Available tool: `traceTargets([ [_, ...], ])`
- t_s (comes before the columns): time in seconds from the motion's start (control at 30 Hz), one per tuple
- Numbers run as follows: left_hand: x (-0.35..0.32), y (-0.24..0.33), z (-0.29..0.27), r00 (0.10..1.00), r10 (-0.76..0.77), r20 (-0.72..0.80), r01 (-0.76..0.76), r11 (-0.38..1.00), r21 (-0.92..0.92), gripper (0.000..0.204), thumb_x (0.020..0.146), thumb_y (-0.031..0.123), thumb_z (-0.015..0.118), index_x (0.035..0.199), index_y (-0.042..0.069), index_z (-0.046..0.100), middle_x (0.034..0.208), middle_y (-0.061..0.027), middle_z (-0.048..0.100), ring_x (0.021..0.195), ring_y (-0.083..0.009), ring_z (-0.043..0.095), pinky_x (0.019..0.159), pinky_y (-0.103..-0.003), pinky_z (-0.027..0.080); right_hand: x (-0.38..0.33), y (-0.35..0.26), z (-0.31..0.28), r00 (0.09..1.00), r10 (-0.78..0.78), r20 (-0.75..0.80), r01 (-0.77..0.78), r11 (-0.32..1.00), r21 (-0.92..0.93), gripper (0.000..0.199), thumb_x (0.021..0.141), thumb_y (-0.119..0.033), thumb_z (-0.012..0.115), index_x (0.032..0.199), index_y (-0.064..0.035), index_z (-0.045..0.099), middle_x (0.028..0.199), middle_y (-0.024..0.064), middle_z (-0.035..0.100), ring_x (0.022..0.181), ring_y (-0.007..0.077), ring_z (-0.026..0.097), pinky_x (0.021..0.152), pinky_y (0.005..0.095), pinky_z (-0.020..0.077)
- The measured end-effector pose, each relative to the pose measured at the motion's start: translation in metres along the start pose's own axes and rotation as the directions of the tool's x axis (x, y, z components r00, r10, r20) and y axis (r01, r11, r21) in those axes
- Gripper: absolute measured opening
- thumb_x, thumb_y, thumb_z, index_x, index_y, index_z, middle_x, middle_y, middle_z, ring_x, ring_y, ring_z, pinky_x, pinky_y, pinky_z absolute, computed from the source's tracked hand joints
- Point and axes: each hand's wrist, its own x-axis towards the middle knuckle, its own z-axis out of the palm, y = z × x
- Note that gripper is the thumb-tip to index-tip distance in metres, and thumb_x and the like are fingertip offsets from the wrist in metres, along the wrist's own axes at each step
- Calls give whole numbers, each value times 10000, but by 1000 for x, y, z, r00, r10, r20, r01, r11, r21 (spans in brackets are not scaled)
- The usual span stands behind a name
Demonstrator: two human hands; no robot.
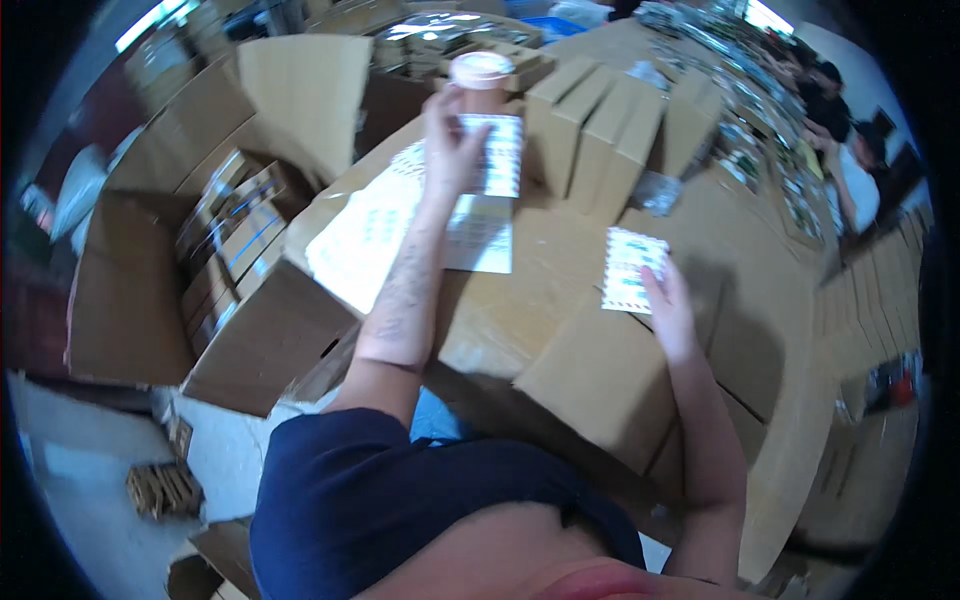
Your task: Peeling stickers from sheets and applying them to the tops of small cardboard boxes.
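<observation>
My left hand [450, 155] reaches to the far side of the table, closed on a printed white sheet [505, 160] with its thumb over the face. Just beyond the fingers stands a brownish cup [483, 90] with a pale top. Under and beside that hand lie more white printed papers [362, 235], overlapping one another. My right hand [673, 305] pinches the right edge of a smaller-looking printed sheet [628, 265] with rows of marks, above a flat cardboard piece [590, 365]. The print on both sheets is too blurred to make out.
To the left, a large open carton [130, 290] holds several small brown boxes [250, 235]. Upright folded cartons [590, 125] stand behind the sheets, beside a clear plastic bag [657, 192]. Bagged goods [740, 150] line the far right, where people [850, 170] sit.
</observation>
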Motion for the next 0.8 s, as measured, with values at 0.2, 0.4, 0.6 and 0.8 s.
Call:
traceTargets([
  [0.2, -51, 31, 50, 884, -166, 437, 349, 856, -381, 212, 910, 148, 664, 1086, 82, 564, 787, 37, 572, 662, -30, 536, 560, -202, 445, 1, -40, 11, 949, -248, -193, 199, 949, -244, 453, 956, -74, 557, 1369, -14, 383, 1303, 134, 491, 1137, 177, 519, 955, 315, 441],
  [0.4, -97, 48, 88, 870, 67, 488, 153, 905, -398, 249, 950, 69, 559, 1190, 73, 493, 911, -10, 547, 767, -49, 509, 667, -207, 424, -10, -34, -1, 989, -49, -142, 21, 982, -189, 190, 953, -56, 550, 1124, 8, 605, 1084, 74, 641, 1001, 132, 587, 897, 267, 453],
  [0.6, -105, 57, 82, 817, -13, 577, 302, 862, -408, 424, 949, -1, 526, 1316, 70, 326, 979, -102, 605, 802, -98, 590, 647, -222, 492, -3, -10, 8, 996, -88, 4, 87, 993, 75, 263, 972, -103, 533, 1203, 22, 551, 908, 20, 583, 805, 72, 534, 701, 234, 449],
  [0.8, -115, 74, 84, 695, -80, 715, 516, 748, -417, 495, 886, -12, 636, 1306, 46, 380, 994, -86, 635, 798, -89, 620, 634, -204, 501, -8, -33, 9, 975, -206, 84, 218, 961, -171, 227, 878, -126, 682, 1029, 20, 595, 910, 115, 635, 830, 158, 620, 713, 316, 481],
])
